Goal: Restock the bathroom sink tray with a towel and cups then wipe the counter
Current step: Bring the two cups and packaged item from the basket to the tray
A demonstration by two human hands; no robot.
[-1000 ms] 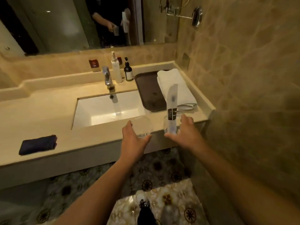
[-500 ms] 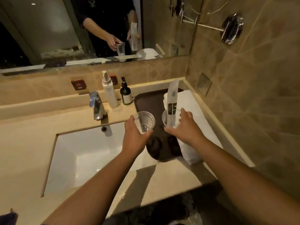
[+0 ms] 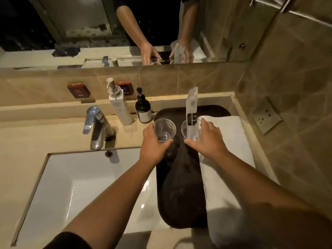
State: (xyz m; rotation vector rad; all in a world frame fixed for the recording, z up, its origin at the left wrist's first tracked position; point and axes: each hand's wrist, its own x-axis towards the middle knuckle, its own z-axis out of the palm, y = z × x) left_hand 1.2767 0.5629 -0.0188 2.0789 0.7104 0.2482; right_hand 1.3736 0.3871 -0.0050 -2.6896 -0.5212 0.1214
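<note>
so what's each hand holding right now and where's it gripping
The left hand grips a clear cup by its side wall. The right hand grips a second clear cup, with a sachet standing in it, also around the side.

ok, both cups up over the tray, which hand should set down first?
Probably left. The left hand holds its empty cup over bare dark tray. The right hand holds a cup with a tall sachet, hard against the towel.
</note>
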